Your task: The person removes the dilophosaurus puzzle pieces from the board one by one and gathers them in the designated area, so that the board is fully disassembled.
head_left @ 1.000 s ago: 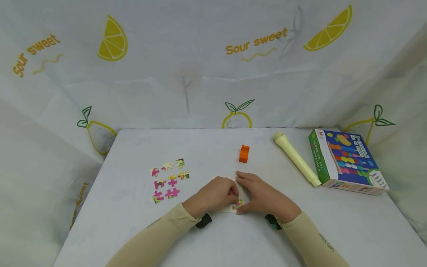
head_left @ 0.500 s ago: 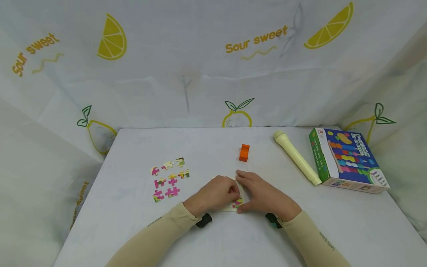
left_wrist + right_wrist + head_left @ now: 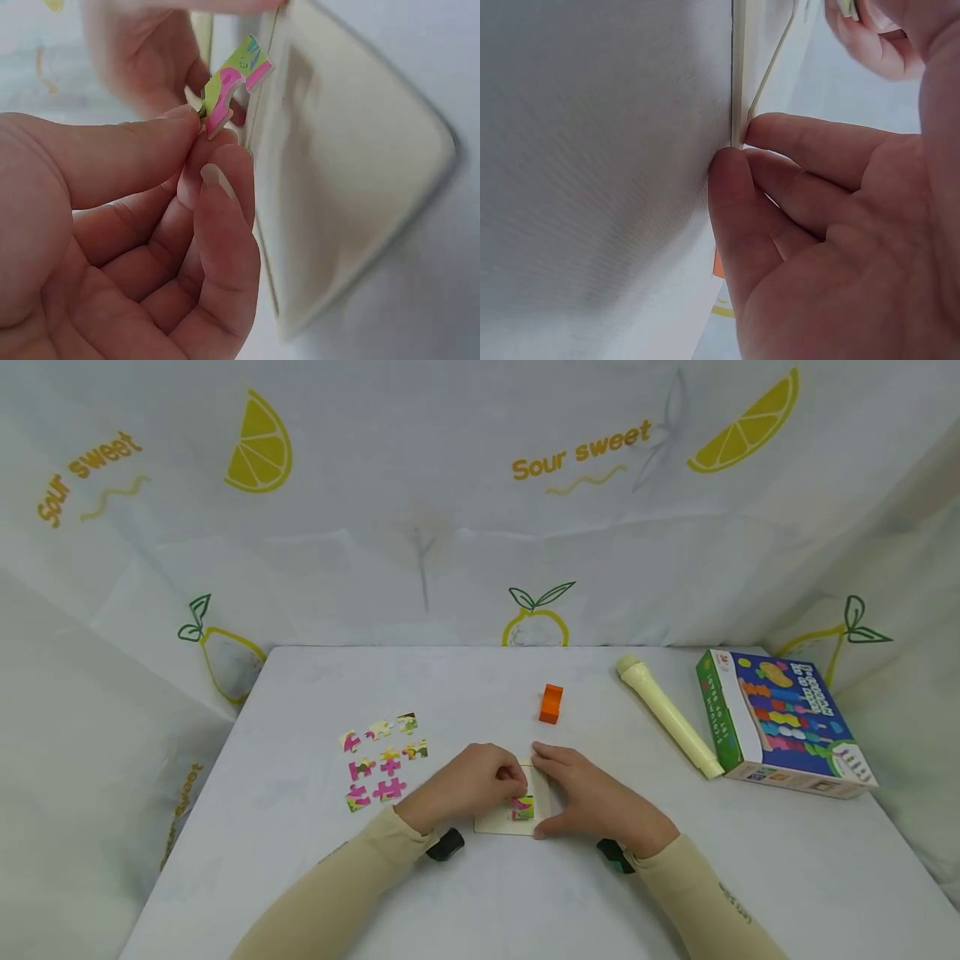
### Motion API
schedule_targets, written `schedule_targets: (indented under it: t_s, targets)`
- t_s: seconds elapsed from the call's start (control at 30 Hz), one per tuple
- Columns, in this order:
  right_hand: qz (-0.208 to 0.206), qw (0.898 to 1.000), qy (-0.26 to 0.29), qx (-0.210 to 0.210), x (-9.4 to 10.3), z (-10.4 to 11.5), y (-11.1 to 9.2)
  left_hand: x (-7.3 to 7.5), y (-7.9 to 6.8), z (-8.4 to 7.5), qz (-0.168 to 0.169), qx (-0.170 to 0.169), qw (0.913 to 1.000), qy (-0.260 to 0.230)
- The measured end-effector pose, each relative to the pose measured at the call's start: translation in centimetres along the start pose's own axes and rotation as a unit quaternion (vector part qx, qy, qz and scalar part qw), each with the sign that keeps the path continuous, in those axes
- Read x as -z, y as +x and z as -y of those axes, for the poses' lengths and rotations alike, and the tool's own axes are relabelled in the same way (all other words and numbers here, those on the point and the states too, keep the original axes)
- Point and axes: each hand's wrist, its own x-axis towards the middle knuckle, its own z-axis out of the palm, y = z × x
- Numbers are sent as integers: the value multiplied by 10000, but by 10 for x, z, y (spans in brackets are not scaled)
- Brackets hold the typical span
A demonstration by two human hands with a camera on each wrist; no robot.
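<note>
In the head view, a cream puzzle board point(image 3: 495, 823) with a rim lies flat before me. My left hand point(image 3: 483, 785) is over it and pinches a pink-and-green puzzle piece point(image 3: 234, 79) between thumb and forefinger; the left wrist view shows this piece raised off the board. The left hand's other fingers are curled in. My right hand point(image 3: 588, 793) holds the board's right side, forefinger by the far corner and thumb by the near corner. The right wrist view has its fingertips point(image 3: 731, 169) against the board's edge.
Loose puzzle pieces point(image 3: 389, 789) lie in rows on the left of the white table point(image 3: 300, 877). An orange block point(image 3: 551, 704) stands beyond the board. Farther right are a pale yellow stick point(image 3: 667, 714) and a colourful toy box point(image 3: 787, 718).
My left hand has moved left and slightly away from me, with the puzzle piece in its pinch. More of the board shows. My right hand has stayed at its edge.
</note>
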Motion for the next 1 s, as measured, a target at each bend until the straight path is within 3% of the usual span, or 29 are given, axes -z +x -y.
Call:
schedule_targets:
  t_s: [0.33, 0.47, 0.67, 1.0]
  targets:
    - [104, 9993, -49, -356, 2, -5, -5, 52, -35, 42, -516, 620, 9967, 24]
    - [69, 9994, -31, -336, 2, -7, -7, 65, -49, 58, -643, 845, 9943, -80]
    - [47, 9997, 8, -258, 1, -7, -7, 71, -60, 71, -732, 815, 9940, 48]
    - [61, 9995, 156, -274, -1, -8, -9, 68, -64, 79, -880, 996, 9911, 85]
